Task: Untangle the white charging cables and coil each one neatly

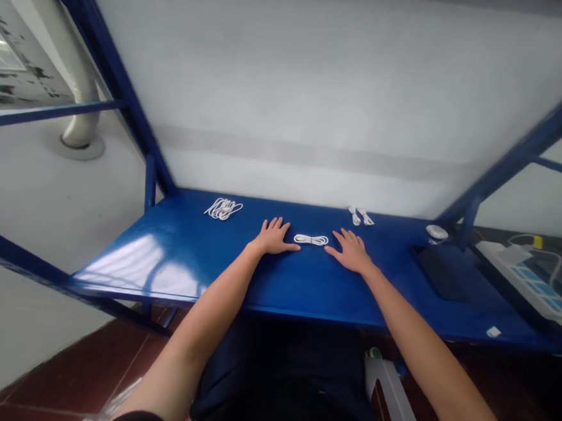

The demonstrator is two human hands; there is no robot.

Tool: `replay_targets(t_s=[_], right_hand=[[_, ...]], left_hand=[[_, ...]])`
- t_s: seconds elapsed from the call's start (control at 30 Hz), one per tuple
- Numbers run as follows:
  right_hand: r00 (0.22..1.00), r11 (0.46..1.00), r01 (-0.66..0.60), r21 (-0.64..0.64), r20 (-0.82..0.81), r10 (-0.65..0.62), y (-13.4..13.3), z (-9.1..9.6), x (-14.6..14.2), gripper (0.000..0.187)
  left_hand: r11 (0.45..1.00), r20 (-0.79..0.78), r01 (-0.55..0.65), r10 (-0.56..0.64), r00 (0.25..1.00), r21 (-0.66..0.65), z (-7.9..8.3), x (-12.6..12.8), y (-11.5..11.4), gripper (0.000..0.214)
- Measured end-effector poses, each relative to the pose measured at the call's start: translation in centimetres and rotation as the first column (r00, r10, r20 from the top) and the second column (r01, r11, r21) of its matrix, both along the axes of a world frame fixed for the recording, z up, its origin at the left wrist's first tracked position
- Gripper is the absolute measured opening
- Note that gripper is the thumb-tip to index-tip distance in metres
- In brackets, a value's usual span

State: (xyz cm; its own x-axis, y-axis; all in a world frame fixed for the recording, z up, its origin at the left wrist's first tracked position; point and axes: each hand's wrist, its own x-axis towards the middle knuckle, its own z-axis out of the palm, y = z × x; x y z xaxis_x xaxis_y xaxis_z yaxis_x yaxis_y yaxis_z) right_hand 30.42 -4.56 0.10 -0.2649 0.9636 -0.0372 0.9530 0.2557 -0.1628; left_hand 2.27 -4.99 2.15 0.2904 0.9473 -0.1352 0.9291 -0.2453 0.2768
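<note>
A white cable bundle (pixel 310 239), coiled lengthwise and tied at its middle, lies on the blue table (pixel 318 290) between my hands. My left hand (pixel 273 237) rests flat on the tabletop to the left of it, fingers spread, thumb pointing toward the coil's left end. On the other side, my right hand (pixel 350 249) lies with its fingers apart, the thumb close to the coil's right end. Neither hand holds anything. Farther back on the left is a looser heap of white cable (pixel 223 208). Two small tied white cables (pixel 360 216) lie at the back right.
A white round object (pixel 436 232) and a dark phone-like slab (pixel 438 271) lie on the right. Beyond them is a white power strip (pixel 531 279) with cords. A small white piece (pixel 493 331) sits near the front edge. Blue frame posts (pixel 125 97) flank the table.
</note>
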Motion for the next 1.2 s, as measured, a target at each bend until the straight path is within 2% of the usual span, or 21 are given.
replay_targets(t_s=[0.23, 1.2], right_hand=[[1.0, 1.0, -0.002, -0.014, -0.014, 0.002, -0.35, 0.5, -0.17, 0.091], [0.999, 1.0, 0.005, -0.003, -0.037, -0.005, -0.2, 0.14, -0.06, 0.089]], left_hand=[[1.0, 0.002, -0.006, 0.006, 1.0, 0.005, -0.15, 0.03, 0.03, 0.112], [1.0, -0.009, 0.0, 0.001, 1.0, 0.006, -0.13, 0.07, 0.13, 0.115]])
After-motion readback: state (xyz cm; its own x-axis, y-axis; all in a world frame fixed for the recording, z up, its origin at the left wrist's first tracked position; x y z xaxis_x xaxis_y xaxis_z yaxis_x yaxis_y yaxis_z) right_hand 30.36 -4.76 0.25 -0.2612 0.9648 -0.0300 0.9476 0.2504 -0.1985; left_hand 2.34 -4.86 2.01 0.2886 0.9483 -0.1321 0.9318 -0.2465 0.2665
